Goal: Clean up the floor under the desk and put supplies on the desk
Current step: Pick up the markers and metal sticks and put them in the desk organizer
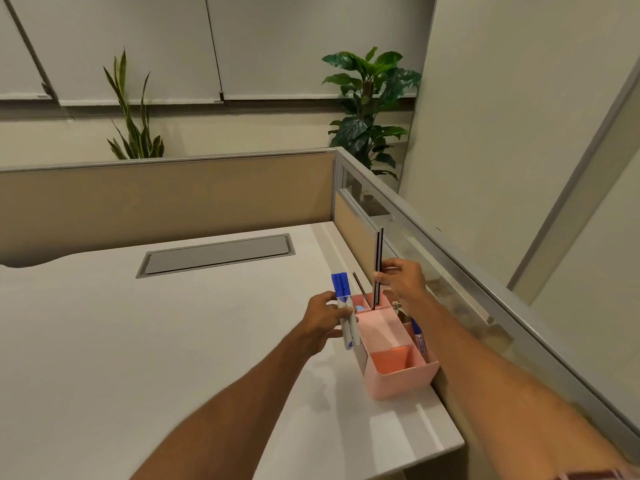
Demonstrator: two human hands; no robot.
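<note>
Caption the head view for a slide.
Right hand lowers black sticks into a pink organizer on the desk; left hand holds blue markers.

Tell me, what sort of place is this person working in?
Most likely an office cubicle. A pale desk is fenced by low partition panels, a pink organizer holds markers and pens, and potted plants stand beyond the partition.
</note>
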